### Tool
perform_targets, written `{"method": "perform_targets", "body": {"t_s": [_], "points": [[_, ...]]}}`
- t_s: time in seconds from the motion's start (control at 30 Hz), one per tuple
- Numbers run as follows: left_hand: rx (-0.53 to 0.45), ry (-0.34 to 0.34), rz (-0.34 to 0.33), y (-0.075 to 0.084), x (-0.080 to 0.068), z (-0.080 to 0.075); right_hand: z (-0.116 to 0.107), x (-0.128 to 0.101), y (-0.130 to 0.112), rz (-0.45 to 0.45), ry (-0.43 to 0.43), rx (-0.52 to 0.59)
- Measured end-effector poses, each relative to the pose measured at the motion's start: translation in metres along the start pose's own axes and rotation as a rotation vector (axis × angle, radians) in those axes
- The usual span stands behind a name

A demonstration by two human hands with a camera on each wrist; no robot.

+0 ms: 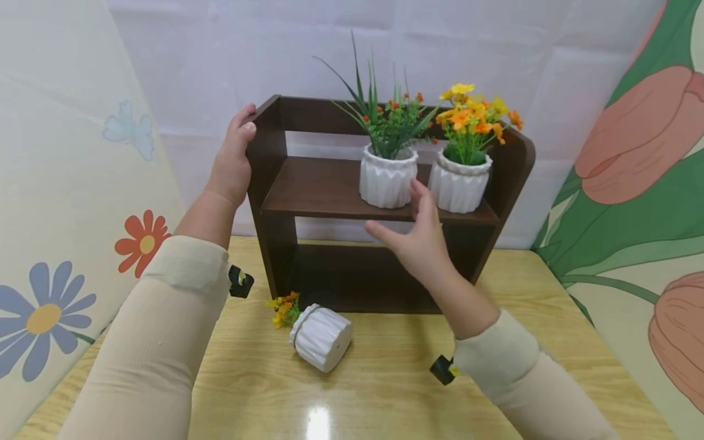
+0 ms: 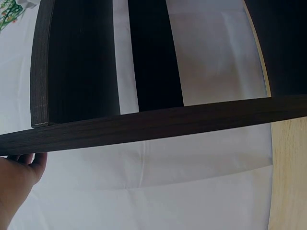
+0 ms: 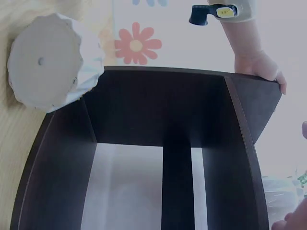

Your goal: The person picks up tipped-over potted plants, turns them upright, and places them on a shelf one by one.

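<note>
A dark brown two-tier shelf [image 1: 330, 186] stands against the white backdrop. My left hand [image 1: 231, 156] holds its left side panel near the upper edge; the left wrist view shows the fingers [image 2: 41, 163] at the panel. On the upper board stand a white ribbed pot with green grass and small red flowers [image 1: 387, 180] and, right of it, a white pot with yellow and orange flowers [image 1: 459, 186]. My right hand [image 1: 420, 238] is in front of them, fingers up by the grass pot's right side, thumb spread apart and nothing gripped.
A third white pot [image 1: 321, 337] lies on its side on the wooden table [image 1: 385, 379] in front of the shelf, its yellow and orange flowers [image 1: 286, 308] pointing left. Flower-printed panels stand at left and right.
</note>
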State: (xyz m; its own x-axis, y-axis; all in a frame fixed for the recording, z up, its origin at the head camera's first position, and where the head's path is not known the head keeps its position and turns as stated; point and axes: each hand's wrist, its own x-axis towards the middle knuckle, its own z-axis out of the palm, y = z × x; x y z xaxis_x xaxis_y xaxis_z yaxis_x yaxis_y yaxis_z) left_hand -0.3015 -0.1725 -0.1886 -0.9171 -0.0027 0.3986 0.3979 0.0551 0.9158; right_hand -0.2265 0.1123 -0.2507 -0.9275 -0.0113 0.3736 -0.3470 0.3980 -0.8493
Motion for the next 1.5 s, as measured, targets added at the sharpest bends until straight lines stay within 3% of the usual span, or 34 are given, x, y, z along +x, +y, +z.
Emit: {"method": "perform_targets", "body": {"t_s": [0.47,0.77,1.13,1.5], "points": [[-0.016,-0.004,-0.003,0.000,0.000,0.000,0.024,-0.026,0.012,-0.071,-0.078,-0.055],[-0.030,-0.003,-0.006,0.001,0.001,0.000,0.037,-0.037,0.020,-0.032,-0.172,-0.100],[0.036,-0.011,-0.014,0.003,0.000,0.000,0.058,-0.047,0.035,0.033,-0.282,-0.136],[-0.001,-0.008,0.004,-0.001,0.000,0.000,0.078,-0.056,0.048,0.042,-0.378,-0.222]]}}
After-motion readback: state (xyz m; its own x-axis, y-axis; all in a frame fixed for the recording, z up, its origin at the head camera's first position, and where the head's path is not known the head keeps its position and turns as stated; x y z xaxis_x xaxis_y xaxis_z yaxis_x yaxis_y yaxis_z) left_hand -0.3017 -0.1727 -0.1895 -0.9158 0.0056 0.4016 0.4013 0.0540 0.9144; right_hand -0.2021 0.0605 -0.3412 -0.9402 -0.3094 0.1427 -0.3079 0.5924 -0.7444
